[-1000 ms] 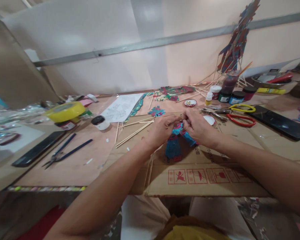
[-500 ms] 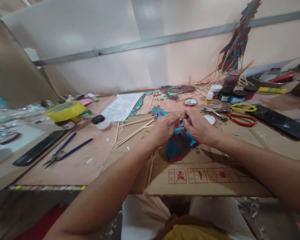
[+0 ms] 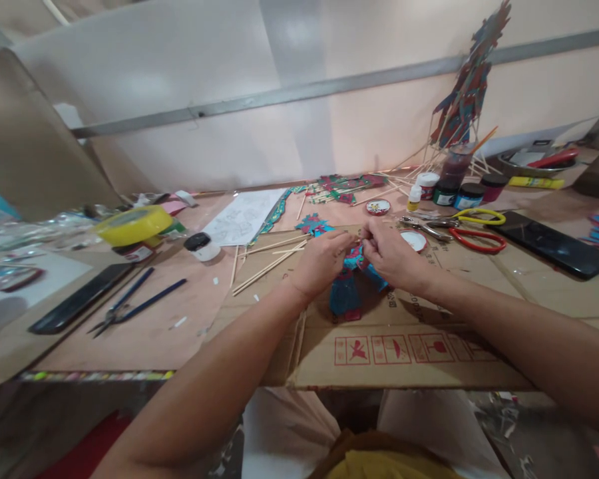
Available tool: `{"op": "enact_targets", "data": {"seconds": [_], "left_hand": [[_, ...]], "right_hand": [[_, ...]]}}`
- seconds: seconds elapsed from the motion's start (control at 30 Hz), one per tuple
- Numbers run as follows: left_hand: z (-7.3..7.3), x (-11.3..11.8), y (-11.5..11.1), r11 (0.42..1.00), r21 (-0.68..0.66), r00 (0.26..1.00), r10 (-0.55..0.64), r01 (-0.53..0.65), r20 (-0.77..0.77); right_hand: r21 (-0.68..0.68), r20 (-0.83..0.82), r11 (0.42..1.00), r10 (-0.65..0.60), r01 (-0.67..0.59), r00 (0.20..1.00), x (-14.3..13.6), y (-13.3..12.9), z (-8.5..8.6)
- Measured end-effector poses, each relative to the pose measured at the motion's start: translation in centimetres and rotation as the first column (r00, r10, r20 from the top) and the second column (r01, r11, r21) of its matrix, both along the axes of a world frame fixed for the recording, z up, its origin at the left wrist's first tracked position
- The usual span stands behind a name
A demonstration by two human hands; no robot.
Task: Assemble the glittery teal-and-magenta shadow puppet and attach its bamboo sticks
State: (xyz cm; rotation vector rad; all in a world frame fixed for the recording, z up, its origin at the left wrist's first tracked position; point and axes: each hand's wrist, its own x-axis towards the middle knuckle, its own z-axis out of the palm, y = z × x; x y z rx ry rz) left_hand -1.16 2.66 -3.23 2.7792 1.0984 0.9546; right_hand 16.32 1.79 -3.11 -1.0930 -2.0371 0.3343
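Observation:
A painted blue and red figure [image 3: 345,296] stands or lies over the cardboard sheet [image 3: 349,374], under my hands. My left hand [image 3: 324,261] has its fingers closed at the figure's upper left side. Close beside it, my right hand [image 3: 390,251] is pinched at the upper right of the same figure. The fingertips nearly meet, and any small part between them is too small to make out. Behind my left hand lies another blue and red painted piece [image 3: 315,224]. Thin wooden sticks [image 3: 269,267] rest to its left.
Yellow-handled scissors [image 3: 479,215], red-handled pliers [image 3: 476,241] and a phone [image 3: 554,245] lie right. Paint jars [image 3: 445,191] stand behind them. Blue-handled pliers [image 3: 130,306], a white jar [image 3: 202,247] and yellow tape [image 3: 134,225] are left. A tall painted model [image 3: 466,100] rises back right.
The view has shifted slightly. My right hand has moved a little left, closer to my left hand, and both remain at the figure.

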Motion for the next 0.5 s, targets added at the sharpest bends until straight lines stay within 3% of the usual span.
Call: {"op": "enact_targets", "data": {"seconds": [0.23, 0.5], "left_hand": [[0.45, 0.23, 0.22, 0.998, -0.060, 0.999, -0.030, 0.028, -0.030], [0.26, -0.03, 0.30, 0.998, 0.007, 0.998, -0.060, 0.060, 0.014]], "right_hand": [[-0.022, 0.073, 1.000, 0.001, 0.001, 0.997, 0.36, 0.25, 0.16], [-0.057, 0.075, 0.998, 0.007, -0.002, 0.997, 0.22, 0.01, 0.37]]}}
